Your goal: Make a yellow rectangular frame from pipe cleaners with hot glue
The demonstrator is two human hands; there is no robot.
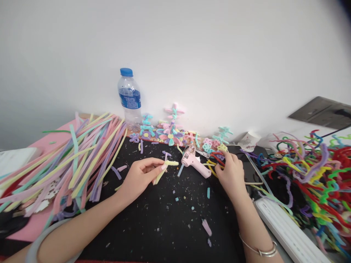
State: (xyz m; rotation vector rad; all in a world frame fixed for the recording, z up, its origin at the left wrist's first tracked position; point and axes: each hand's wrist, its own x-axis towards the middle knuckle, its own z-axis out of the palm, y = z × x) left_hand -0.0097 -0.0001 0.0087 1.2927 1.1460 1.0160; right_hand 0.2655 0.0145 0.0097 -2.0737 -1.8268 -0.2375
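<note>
My left hand (142,173) pinches a pale yellow pipe cleaner piece (172,163) between thumb and fingertips, above the black mat (153,219). Part of the yellow piece sticks out below the fingers. Right of it lies a pink glue gun (195,164) with a glue stick poking out of its back end. My right hand (231,171) reaches down beyond the gun's handle, thumb and fingers apart, over red and yellow strands (214,163). Its fingertips are close to a small yellow flower (222,147); whether they touch anything is unclear.
Loose pastel pipe cleaners (90,157) heap on the left, bright curly ones (323,179) on the right. A water bottle (129,100) and finished pipe cleaner flowers (171,137) line the wall. A paper cup (249,141), tablet (252,170) and white power strip (287,230) sit right.
</note>
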